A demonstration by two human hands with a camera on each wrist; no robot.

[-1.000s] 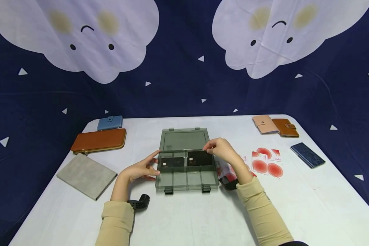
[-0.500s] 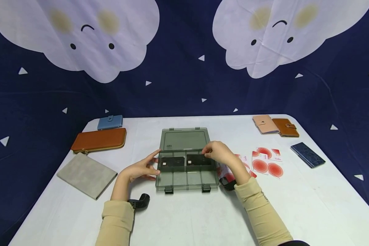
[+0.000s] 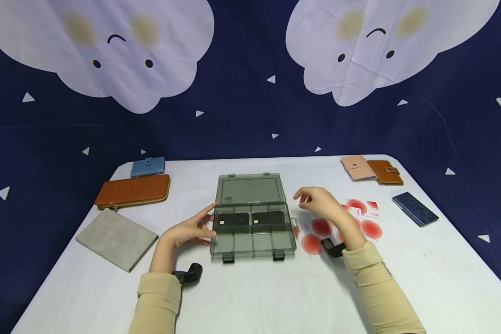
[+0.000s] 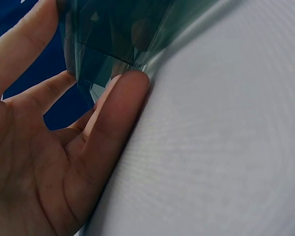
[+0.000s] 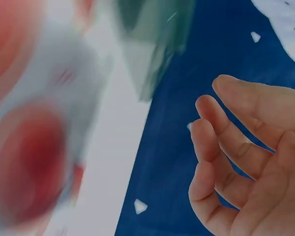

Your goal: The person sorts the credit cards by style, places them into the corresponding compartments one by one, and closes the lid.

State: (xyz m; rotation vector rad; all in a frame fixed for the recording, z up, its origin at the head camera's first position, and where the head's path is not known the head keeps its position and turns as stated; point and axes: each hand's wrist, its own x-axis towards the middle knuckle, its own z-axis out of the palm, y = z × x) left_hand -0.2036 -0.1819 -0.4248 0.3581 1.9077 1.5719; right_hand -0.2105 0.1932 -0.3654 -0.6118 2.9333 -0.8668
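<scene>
A translucent grey-green divided box (image 3: 252,243) stands with its lid (image 3: 250,190) folded back. Two black cards lie side by side in its rear compartments, a left black card (image 3: 236,221) and a right black card (image 3: 270,218). The left hand (image 3: 189,229) touches the box's left side with spread fingers; in the left wrist view the thumb (image 4: 120,108) rests at the box's lower edge. To the right of the box, the right hand (image 3: 319,202) hovers with nothing in its loosely bent fingers, which the right wrist view also shows, fingers (image 5: 206,137) apart from everything.
Red-and-white patterned cards (image 3: 320,227) lie right of the box under the right wrist. At left are a grey notebook-like cover (image 3: 117,239), a brown zip wallet (image 3: 131,191) and a blue wallet (image 3: 148,167). Pink (image 3: 359,168), tan (image 3: 385,172) and navy wallets (image 3: 415,208) lie at right.
The right hand has let go of the right black card, which now lies flat in its compartment, and has moved right, off the box. The left hand stays at the box's side.
</scene>
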